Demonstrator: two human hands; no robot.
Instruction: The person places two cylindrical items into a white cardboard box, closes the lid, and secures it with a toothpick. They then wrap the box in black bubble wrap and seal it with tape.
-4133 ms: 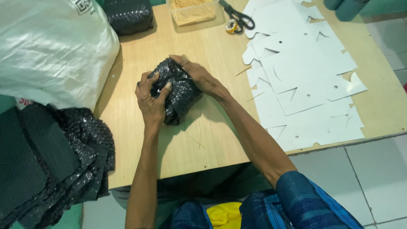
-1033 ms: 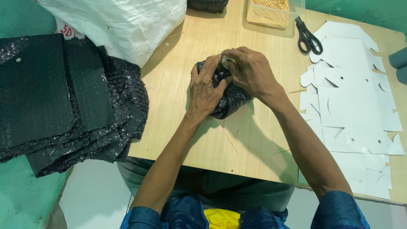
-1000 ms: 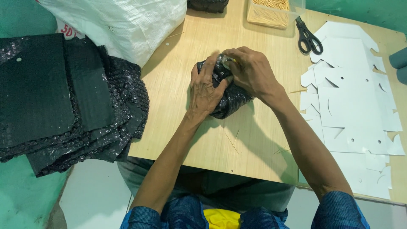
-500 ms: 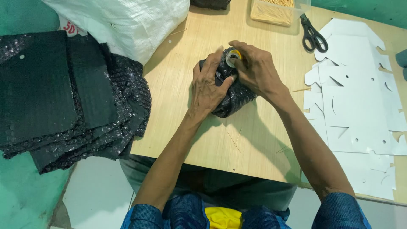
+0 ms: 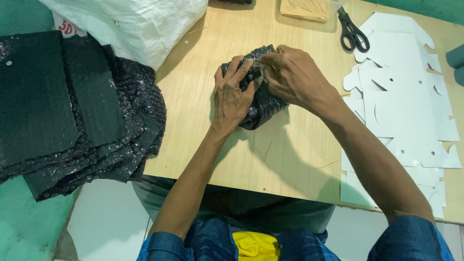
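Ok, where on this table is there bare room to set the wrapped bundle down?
Bare wood lies on the table toward its near edge, between the forearms, and left of the left hand up to the white sack. The right side is crowded with white card cutouts; scissors lie at the far edge. Both hands press the black bundle.
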